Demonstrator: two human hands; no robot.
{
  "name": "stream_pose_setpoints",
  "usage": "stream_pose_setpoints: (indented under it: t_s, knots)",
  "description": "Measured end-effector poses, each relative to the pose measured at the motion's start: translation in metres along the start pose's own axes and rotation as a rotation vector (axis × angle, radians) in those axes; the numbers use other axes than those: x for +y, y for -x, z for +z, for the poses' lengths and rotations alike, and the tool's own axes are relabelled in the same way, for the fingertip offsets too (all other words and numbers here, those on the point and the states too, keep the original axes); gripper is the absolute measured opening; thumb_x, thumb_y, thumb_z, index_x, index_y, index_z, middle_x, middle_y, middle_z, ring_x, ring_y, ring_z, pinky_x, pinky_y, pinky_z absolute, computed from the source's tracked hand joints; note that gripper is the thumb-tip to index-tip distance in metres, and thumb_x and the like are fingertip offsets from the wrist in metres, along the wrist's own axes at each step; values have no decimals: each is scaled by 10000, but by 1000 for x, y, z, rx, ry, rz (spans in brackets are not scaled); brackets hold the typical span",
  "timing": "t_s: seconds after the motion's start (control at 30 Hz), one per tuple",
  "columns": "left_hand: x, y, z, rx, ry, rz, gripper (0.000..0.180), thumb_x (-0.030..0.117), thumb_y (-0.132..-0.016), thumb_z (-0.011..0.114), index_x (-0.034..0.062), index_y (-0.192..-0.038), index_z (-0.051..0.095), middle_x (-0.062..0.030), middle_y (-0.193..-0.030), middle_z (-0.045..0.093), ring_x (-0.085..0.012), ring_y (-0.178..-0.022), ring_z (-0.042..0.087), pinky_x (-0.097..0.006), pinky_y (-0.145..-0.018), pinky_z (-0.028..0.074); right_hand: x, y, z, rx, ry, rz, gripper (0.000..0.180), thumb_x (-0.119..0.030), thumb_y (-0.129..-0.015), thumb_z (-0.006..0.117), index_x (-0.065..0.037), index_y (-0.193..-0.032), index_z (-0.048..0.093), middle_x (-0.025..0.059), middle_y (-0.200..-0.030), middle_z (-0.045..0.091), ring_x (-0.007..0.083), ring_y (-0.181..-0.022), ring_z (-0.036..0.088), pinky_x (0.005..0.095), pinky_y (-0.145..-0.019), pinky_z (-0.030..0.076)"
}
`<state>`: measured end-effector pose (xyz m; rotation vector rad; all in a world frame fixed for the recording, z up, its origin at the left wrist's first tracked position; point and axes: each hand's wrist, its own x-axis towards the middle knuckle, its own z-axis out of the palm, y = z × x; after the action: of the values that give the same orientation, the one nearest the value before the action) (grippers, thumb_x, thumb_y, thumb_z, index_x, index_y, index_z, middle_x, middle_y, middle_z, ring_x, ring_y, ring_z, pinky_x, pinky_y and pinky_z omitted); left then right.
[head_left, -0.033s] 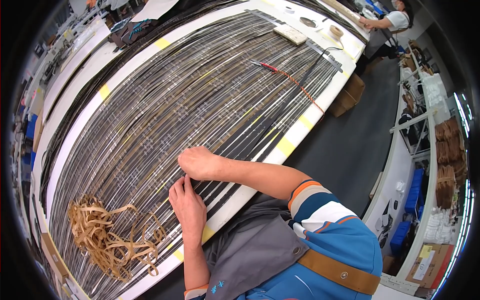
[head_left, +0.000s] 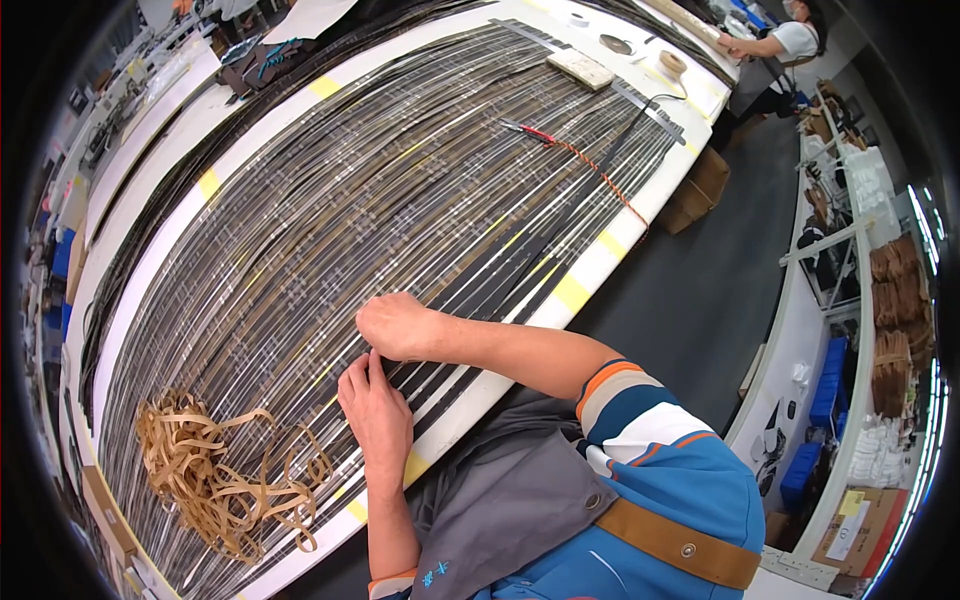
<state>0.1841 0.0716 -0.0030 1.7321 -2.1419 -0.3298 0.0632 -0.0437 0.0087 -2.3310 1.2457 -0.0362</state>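
Many long, thin strips (head_left: 310, 240) in black, grey, brown and white lie side by side across a white table (head_left: 592, 268), interlaced in places. My right hand (head_left: 395, 326) rests on them near the table's front edge, its fingers curled in a closed grip. Just below it, my left hand (head_left: 376, 408) has its fingers bent and drawn together, the tips close to the right hand. Whatever lies between the fingers is hidden. Wider black bands (head_left: 485, 280) run from beside my right hand toward the far right.
A tangled heap of tan strips (head_left: 185, 455) lies at the left. Farther off are a red-handled pointed tool (head_left: 537, 133) on an orange twisted cord (head_left: 605, 176), a whitish block (head_left: 580, 70) and a tape roll (head_left: 672, 64). Another person (head_left: 795, 42) stands at the far right, beyond shelves.
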Motion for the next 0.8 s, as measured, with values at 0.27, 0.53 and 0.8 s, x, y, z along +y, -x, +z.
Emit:
stream_pose_setpoints:
  t_s: [0.27, 0.53, 0.8]
  knots:
    - [0, 0, 0, 7, -6, 2, 510, -55, -790, 555, -82, -1299, 547, -189, -1250, 527, -339, -1194, 469, -453, -1059, 357, -3, 2, -4, -20, 16, 10, 217, -139, -786, 729, 36, -906, 684, 187, -912, 711, 341, -894, 708, 425, -747, 586]
    - [1, -1, -1, 16, -2, 4, 496, -59, -796, 552, -78, -1292, 552, -185, -1240, 533, -334, -1185, 475, -448, -1049, 364, -4, 3, -7, -19, 29, 5, 211, -137, -801, 725, 42, -905, 683, 192, -906, 710, 336, -881, 712, 425, -743, 591]
    - [0, 0, 0, 18, 2, 7, 492, -62, -796, 551, -82, -1288, 555, -187, -1239, 532, -336, -1191, 475, -451, -1051, 363, -4, 4, -6, -7, 29, 3, 211, -143, -799, 728, 43, -891, 691, 191, -902, 710, 335, -880, 713, 421, -737, 592]
